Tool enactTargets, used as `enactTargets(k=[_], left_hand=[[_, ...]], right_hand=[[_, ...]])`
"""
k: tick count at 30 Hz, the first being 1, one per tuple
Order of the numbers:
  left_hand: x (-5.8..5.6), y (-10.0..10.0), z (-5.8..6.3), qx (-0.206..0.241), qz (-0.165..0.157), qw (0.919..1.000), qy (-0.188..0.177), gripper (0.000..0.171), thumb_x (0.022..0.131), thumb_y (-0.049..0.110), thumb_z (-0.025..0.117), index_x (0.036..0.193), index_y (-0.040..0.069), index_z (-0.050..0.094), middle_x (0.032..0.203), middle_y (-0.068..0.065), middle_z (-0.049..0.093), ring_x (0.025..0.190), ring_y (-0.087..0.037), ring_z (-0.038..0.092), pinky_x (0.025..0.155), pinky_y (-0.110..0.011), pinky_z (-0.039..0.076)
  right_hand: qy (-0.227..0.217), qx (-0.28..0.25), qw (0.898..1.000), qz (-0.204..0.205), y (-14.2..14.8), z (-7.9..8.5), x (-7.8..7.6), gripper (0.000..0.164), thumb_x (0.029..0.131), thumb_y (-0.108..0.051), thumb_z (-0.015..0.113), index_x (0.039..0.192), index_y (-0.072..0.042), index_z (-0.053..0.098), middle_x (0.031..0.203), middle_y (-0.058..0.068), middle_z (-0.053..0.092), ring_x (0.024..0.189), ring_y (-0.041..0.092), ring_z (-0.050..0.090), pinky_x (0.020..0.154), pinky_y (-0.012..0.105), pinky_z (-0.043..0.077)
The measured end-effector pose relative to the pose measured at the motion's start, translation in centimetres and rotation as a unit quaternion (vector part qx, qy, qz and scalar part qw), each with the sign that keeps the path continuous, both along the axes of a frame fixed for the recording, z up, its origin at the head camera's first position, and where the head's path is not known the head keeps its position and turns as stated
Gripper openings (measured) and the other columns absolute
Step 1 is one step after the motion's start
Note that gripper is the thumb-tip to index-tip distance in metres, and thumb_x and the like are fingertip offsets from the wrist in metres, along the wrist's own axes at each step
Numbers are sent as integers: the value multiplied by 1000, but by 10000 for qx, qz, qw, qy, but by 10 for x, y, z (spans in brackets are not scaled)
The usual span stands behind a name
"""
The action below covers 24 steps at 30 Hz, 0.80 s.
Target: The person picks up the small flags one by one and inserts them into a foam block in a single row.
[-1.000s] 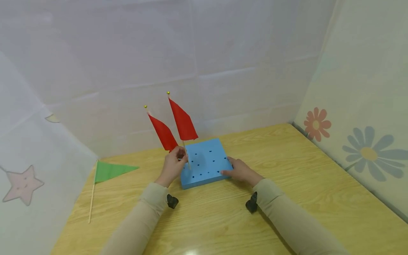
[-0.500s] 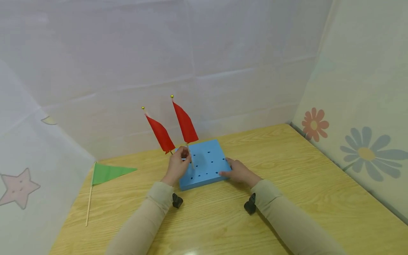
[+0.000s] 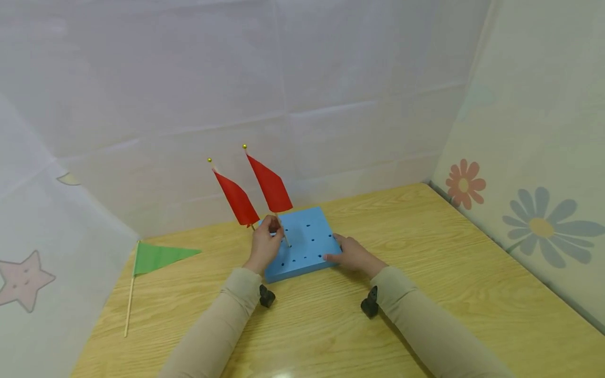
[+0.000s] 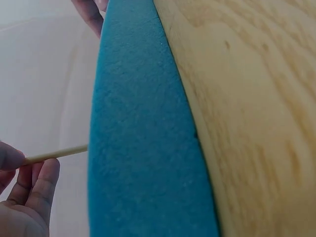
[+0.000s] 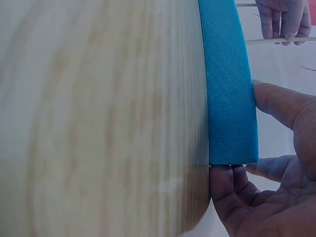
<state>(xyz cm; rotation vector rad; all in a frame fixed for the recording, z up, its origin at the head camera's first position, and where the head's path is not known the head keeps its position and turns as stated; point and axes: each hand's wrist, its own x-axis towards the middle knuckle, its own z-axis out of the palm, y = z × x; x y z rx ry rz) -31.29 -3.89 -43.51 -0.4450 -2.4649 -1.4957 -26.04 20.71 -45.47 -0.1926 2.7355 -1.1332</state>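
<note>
A blue foam block (image 3: pixel 302 223) dotted with small holes lies on the wooden table. My left hand (image 3: pixel 266 242) pinches the thin wooden stick of a red flag (image 3: pixel 269 184) between thumb and fingers. The stick leans left, its lower end right at a hole in the block's middle left. Another red flag (image 3: pixel 235 198) stands tilted behind my left hand, its stick's foot hidden by that hand. At the block's right side, my right hand (image 3: pixel 353 253) grips the edge, thumb (image 5: pixel 279 101) on top and fingers (image 5: pixel 229 190) against the side.
To the left lies a green triangular flag (image 3: pixel 160 257) on a wooden stick, near the edge of the table (image 3: pixel 425 262). White cloth walls (image 3: pixel 212 79) printed with a star and flowers rise at the back and sides.
My left hand has brought the pinched flag slightly right over the block, its lower end now at a hole and its top leaning further left. My right hand stays on the block.
</note>
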Motion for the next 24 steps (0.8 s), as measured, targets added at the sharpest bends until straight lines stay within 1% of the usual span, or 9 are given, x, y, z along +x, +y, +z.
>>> enactTargets(k=[5,10,14,18,21,24], left_hand=[[1,3,-4,-184,-84,9996,183,6,99,0,61,105,-1,61,97,-14,67,97,-34,67,85,-47,57],[4,5,-6,-276,-124,9994,170,8,99,0,63,107,-3,62,96,-14,67,96,-34,67,85,-48,57],[5,6,-6,-380,-117,9992,58,10,100,1,64,109,-3,63,97,-14,67,96,-33,66,86,-48,56],[5,6,-7,-418,-110,9990,-82,9,100,2,63,108,-1,62,99,-14,68,98,-33,65,90,-48,55],[5,5,-8,-422,-124,9990,-128,7,100,2,63,107,2,61,100,-14,68,97,-33,64,91,-49,55],[4,6,-7,-429,-166,9988,-147,7,100,2,63,107,1,61,100,-15,68,96,-33,63,90,-48,54]], right_hand=[[-4,-90,10000,-41,-1,2,1,81,100,-22,71,154,17,26,154,37,37,142,47,39,114,56,36],[-72,-27,9999,-97,-3,4,2,81,100,-23,71,154,16,26,155,37,35,144,47,37,115,55,34],[-115,50,9998,-134,-4,5,3,81,100,-25,72,154,16,28,155,36,35,145,46,36,116,55,33],[-70,67,9999,-85,-4,5,3,80,100,-25,71,154,17,28,155,36,36,144,46,37,116,55,33],[-41,42,10000,-53,-4,5,2,80,100,-24,71,153,18,28,155,36,37,144,46,37,116,55,34],[-50,20,10000,-66,-4,5,1,80,100,-24,71,154,17,27,155,36,36,145,46,36,116,55,33]])
